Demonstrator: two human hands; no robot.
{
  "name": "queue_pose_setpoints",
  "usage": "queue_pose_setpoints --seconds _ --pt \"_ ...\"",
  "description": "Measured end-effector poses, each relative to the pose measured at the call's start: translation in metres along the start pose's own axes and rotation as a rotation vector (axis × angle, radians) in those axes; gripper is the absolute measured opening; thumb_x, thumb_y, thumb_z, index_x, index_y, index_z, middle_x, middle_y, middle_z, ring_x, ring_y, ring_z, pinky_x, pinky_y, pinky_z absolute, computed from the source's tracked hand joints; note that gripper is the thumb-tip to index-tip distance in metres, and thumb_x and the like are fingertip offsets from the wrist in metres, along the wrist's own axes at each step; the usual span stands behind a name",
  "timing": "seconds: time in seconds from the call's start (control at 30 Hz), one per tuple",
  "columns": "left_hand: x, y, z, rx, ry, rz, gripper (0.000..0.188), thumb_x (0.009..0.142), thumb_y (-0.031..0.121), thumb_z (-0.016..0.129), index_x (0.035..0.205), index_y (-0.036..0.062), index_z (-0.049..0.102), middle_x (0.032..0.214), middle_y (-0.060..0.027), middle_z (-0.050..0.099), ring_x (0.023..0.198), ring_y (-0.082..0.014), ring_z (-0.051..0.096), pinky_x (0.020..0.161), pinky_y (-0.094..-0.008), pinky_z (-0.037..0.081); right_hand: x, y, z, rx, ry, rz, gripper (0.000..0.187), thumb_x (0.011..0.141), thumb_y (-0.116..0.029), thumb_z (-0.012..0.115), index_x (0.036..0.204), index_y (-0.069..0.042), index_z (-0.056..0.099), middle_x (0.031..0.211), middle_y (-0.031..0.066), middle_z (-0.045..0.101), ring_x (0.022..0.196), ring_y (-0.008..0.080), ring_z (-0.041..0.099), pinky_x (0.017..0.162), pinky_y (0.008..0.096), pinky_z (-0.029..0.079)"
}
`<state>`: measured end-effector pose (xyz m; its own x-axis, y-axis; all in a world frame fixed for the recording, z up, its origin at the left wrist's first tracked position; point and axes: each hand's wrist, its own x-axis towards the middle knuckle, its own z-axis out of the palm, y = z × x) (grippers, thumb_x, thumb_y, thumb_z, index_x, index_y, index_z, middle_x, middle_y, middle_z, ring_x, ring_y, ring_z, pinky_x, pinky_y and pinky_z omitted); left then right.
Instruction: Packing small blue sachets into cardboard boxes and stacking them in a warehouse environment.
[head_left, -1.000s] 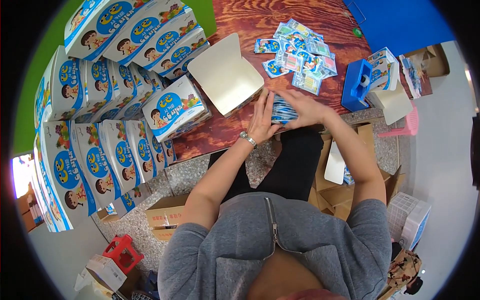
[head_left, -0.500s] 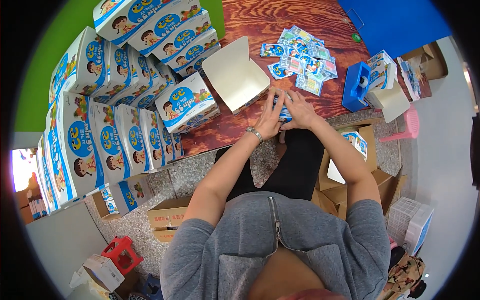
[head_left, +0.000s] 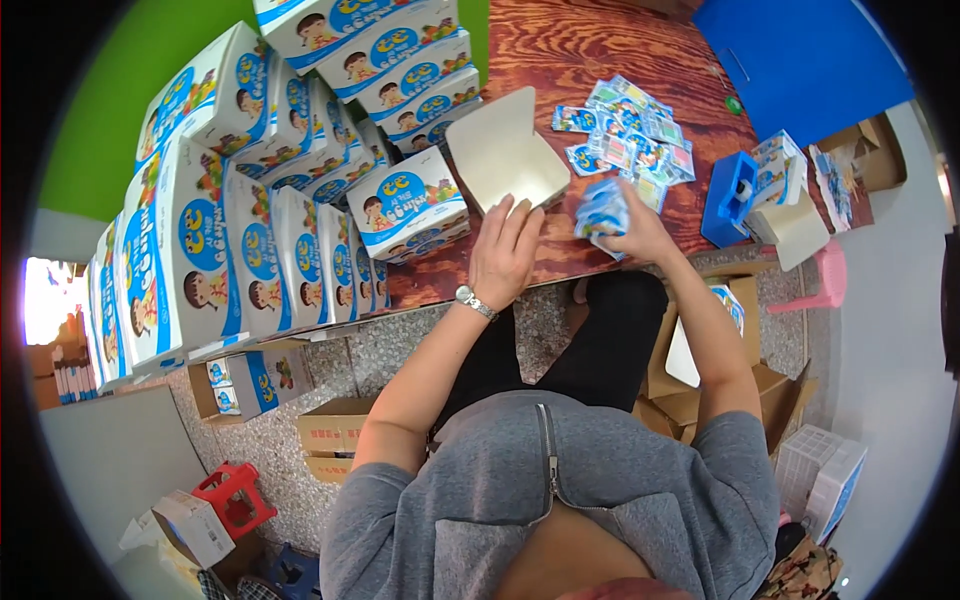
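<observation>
My right hand (head_left: 641, 232) is closed around a bundle of small blue-and-white packets (head_left: 604, 212), slightly blurred, above the table's near edge. To its left stands a white carton (head_left: 512, 150) with its lid flap up and a bare white inside. My left hand (head_left: 504, 252) has its fingers stretched out at that carton's near rim; whether they press on it I cannot tell. Beyond my right hand lies a loose pile of flat blue and clear packets (head_left: 630, 135) on the reddish wood-grain table (head_left: 560, 45).
A closed printed carton (head_left: 408, 205) sits left of the open one, beside tall stacks of like cartons (head_left: 200, 240). On the right are a blue tape dispenser (head_left: 729, 200) and a blue bin (head_left: 805, 65). Below it, a brown cardboard box (head_left: 745, 378) and pink stool (head_left: 825, 275) stand.
Both hands were together on the packets at the table edge. My right hand has lifted the bundle to the right; my left has let go and moved left to the open carton.
</observation>
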<state>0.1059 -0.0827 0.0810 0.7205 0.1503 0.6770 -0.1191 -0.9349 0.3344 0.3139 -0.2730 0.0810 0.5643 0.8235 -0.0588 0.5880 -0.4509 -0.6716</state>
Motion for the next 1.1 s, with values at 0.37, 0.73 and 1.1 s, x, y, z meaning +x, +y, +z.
queue_pose_setpoints --seconds 0.37,0.73,1.1 --pt "-0.015 -0.019 0.028 0.343 -0.235 0.136 0.023 0.079 0.012 0.06 0.101 0.0084 0.066 0.087 -0.004 0.062 0.084 -0.02 0.061 0.095 -0.0482 0.045 0.106 -0.101 0.055 -0.159 0.014 0.107 0.104 0.06 -0.03 0.085 0.146 -0.01 0.031 0.129 0.02 0.059 0.118 0.0343 0.06 0.096 0.0445 0.05" --pt "-0.007 -0.014 0.029 0.166 -0.134 0.268 0.02 0.077 0.011 0.062 0.095 0.0053 0.066 0.102 -0.0062 0.066 0.092 -0.0207 0.06 0.09 -0.0386 0.045 0.117 -0.048 0.129 -0.376 0.127 -0.141 0.101 0.075 -0.047 0.077 0.156 -0.023 0.021 0.137 0.0317 0.044 0.125 0.0499 0.047 0.105 0.0561 0.037" --pt "-0.019 -0.034 0.007 0.274 -0.237 0.168 0.021 0.079 0.013 0.06 0.098 0.0062 0.065 0.108 -0.0048 0.065 0.083 -0.0194 0.057 0.078 -0.0371 0.045 0.093 -0.076 0.01 -0.167 0.205 -0.02 0.04 0.092 -0.034 0.062 0.129 -0.017 0.062 0.122 0.0161 0.064 0.109 0.0383 0.061 0.084 0.047 0.053"
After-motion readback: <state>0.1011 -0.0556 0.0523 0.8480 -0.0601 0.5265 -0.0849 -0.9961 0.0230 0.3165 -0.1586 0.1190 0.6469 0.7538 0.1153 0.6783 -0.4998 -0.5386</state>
